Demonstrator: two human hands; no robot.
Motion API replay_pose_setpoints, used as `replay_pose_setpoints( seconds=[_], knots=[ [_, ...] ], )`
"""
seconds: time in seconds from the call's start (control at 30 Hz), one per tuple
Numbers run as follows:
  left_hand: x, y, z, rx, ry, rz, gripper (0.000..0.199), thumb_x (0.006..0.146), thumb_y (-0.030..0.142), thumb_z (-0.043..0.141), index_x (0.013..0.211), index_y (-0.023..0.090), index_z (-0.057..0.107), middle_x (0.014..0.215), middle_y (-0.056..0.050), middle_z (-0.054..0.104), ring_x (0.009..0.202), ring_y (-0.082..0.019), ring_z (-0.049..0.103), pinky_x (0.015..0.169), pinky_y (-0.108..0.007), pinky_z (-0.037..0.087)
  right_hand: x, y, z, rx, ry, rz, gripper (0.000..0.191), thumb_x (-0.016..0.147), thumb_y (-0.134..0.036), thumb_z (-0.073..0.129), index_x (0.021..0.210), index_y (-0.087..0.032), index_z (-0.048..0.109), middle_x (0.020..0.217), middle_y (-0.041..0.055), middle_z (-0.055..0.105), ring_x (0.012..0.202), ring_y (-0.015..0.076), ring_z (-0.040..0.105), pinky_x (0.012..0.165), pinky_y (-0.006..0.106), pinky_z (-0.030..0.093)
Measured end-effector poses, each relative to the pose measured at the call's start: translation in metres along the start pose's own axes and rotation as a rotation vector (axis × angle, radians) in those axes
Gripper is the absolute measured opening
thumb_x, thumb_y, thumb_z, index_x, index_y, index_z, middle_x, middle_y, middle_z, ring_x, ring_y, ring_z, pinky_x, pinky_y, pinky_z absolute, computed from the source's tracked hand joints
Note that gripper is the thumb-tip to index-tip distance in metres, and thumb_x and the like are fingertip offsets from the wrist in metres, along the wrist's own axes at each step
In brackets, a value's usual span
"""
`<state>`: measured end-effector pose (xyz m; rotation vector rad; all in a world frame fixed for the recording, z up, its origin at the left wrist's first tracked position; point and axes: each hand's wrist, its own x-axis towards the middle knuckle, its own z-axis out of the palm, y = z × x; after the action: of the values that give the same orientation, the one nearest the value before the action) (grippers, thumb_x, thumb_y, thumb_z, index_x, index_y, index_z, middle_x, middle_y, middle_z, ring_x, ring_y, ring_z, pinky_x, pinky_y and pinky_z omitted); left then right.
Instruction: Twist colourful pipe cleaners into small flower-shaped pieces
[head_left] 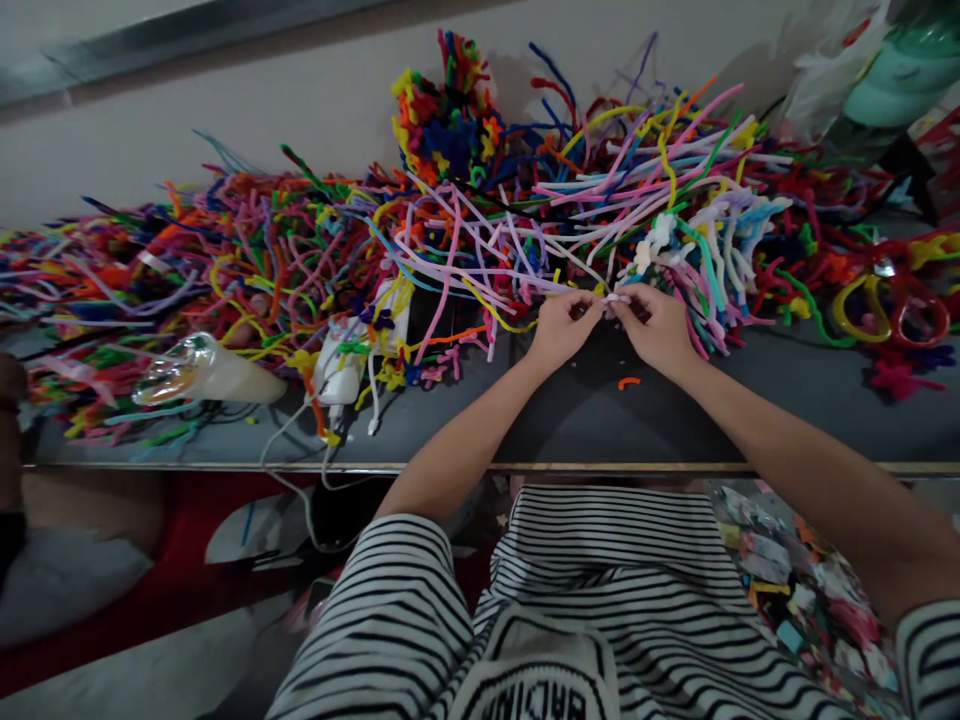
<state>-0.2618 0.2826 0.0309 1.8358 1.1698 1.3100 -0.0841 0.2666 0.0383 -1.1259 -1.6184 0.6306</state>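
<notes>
My left hand and my right hand meet over the dark table, fingertips pinched together. Between them is a small pale pink pipe cleaner piece, gripped from both sides; its exact shape is partly covered by my fingers. Just beyond my hands lies a loose heap of long pink and white pipe cleaners. A bunch of pale and blue twisted pipe cleaner pieces sits behind my right hand. A short orange scrap rests on the table below my fingers.
Scissors with yellow and red handles lie at the right. A white power strip with cables and a clear plastic cup stand on the left. The table's front edge runs before me. Another person's arm shows far left.
</notes>
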Motion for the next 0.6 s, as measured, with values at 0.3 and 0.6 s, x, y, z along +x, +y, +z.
replay_pose_setpoints(
  seconds=[0.3,0.6],
  knots=[
    [0.001,0.004,-0.003,-0.352,-0.188,-0.122,0.035,0.089,0.056,0.075,0.088,0.021,0.071,0.085,-0.002,0.074,0.064,-0.009,0.058,0.054,-0.024,0.044,0.007,0.0,-0.001,0.446,-0.191,0.221,0.065,0.072,-0.083,0.077,0.1,-0.025,0.073,0.068,-0.0013,0.063,0.049,0.0119,0.055,0.04,0.026,0.041],
    [-0.005,0.012,-0.004,0.095,0.025,0.191,0.026,0.093,0.045,0.072,0.094,0.019,0.073,0.085,-0.003,0.075,0.071,-0.011,0.062,0.066,-0.027,0.049,0.005,0.003,-0.001,0.315,-0.21,0.125,0.064,0.082,-0.083,0.067,0.113,-0.028,0.078,0.083,0.003,0.07,0.06,0.0156,0.059,0.044,0.028,0.047]
  ],
)
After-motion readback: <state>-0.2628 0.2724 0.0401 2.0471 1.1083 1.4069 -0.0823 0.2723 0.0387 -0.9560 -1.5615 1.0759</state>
